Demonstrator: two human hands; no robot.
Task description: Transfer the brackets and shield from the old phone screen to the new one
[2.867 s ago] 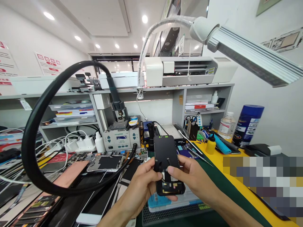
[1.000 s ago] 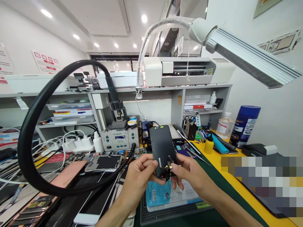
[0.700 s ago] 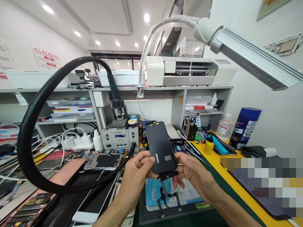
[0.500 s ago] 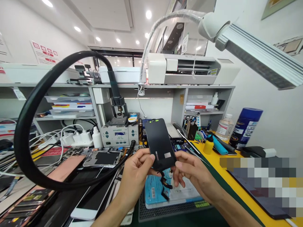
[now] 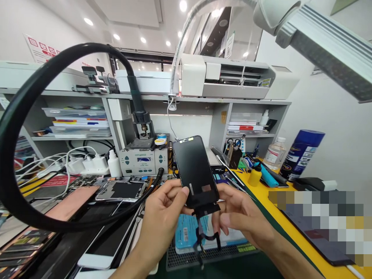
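Note:
Above the bench, a black phone screen [image 5: 194, 166] is tilted with its dark face toward me; two small yellow-green tabs mark its top edge. Black flex cables [image 5: 207, 236] dangle from its bottom end. My left hand [image 5: 165, 209] pinches the lower left edge, thumb on the front, other fingers behind. My right hand [image 5: 240, 211] is at the lower right edge, its bent fingers against the side and partly behind it; its thumb lies lower, beside the cables. Under the hands lies a blue-and-white package [image 5: 184, 234] on a dark perforated mat [image 5: 180, 261].
A black hose [image 5: 7, 162] loops across the left side from a grey rework station [image 5: 142, 161]. Phones and parts, including a screen panel [image 5: 120, 191], crowd the left. At right stand a yellow bottle [image 5: 255, 176], a clear bottle [image 5: 274, 155] and a blue spray can [image 5: 302, 155]. A lamp [image 5: 328, 46] overhangs.
The phone screen has shifted slightly up and left in view. My right thumb has slid down off its corner, and the flex cables now hang lower and more spread out. The camera view has tilted.

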